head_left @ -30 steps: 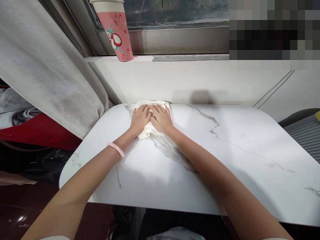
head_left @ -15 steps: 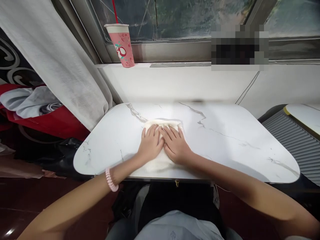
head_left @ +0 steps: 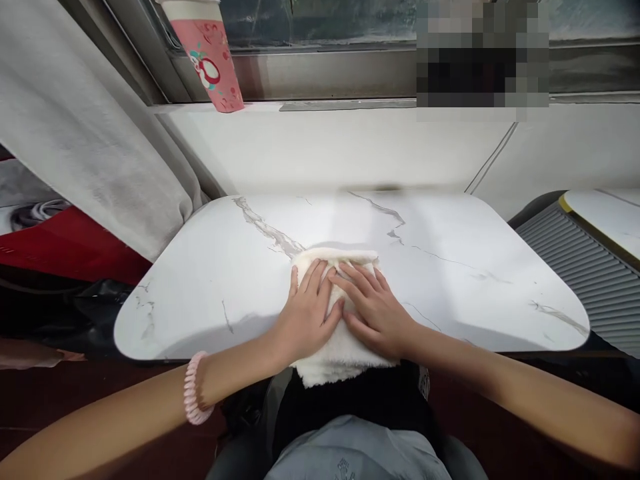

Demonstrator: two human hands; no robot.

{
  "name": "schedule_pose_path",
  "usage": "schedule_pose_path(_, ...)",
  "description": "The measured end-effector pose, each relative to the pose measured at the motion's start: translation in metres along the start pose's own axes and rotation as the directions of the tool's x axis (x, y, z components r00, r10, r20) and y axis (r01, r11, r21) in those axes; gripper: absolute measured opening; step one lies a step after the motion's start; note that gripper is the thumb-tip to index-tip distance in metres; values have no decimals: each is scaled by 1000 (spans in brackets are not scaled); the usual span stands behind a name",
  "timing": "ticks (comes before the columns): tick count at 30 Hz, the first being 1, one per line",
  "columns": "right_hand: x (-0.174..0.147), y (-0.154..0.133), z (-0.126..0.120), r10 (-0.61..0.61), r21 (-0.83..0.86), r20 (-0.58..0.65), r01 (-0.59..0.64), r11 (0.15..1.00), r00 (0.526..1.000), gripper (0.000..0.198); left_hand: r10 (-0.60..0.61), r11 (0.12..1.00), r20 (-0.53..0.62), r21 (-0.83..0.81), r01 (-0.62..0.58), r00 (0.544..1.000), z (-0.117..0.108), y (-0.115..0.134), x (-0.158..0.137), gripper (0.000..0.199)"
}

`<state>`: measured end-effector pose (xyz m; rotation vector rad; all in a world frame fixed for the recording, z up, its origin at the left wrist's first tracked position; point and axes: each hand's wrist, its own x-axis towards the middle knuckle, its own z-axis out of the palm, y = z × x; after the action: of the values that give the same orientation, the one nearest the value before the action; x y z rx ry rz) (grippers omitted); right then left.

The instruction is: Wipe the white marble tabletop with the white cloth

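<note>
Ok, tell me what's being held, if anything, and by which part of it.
Nothing appears gripped: the left hand and right hand lie spread on top of the white cloth.

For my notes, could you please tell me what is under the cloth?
The table, with the cloth overhanging its near edge. The patch directly beneath is covered, so any marks there cannot be seen.

Fluffy, matt cloth is seen in the towel (head_left: 343,353); a smooth, glossy finish is shown by the counter (head_left: 200,287), dull metal by the window frame (head_left: 325,77).
</note>
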<state>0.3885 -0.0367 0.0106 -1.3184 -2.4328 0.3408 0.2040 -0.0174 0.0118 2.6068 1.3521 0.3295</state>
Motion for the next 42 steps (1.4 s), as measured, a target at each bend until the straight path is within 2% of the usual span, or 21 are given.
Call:
schedule_pose_path(3,19,27,-6,22,17,-20,-21,1000,1000,56,-20,1000,2,-3,20,1000,1,-3,34,54)
schedule_pose_path(8,65,86,-12,65,53,-85,-61,997,994,56,-62,998,-67,-10,61,996,7,-14,111,46)
schedule_pose_path(13,110,142,-18,114,44,-140,-109,993,984,55,-40,999,-111,1,40,993,14,-34,182,44)
schedule_pose_path(17,139,184,-25,87,69,-154,-77,995,984,56,-54,998,-155,16,57,986,19,-44,223,42)
schedule_pose_path(21,157,211,-34,85,72,-133,-76,994,987,56,-95,995,-190,16,100,977,23,-45,249,42)
schedule_pose_path(25,163,215,-40,116,67,-118,-109,992,986,56,-118,992,-216,23,126,969,26,-46,259,43)
schedule_pose_path(30,154,202,-42,175,16,-89,-174,985,981,56,-75,995,-201,57,88,977,30,-46,254,47)
schedule_pose_path(38,92,181,-43,165,-10,-74,-166,986,984,56,-49,995,-128,75,59,991,34,-7,213,52)
schedule_pose_path(42,58,169,-41,170,-20,-87,-172,985,982,56,-3,998,-82,65,8,997,35,12,191,53)
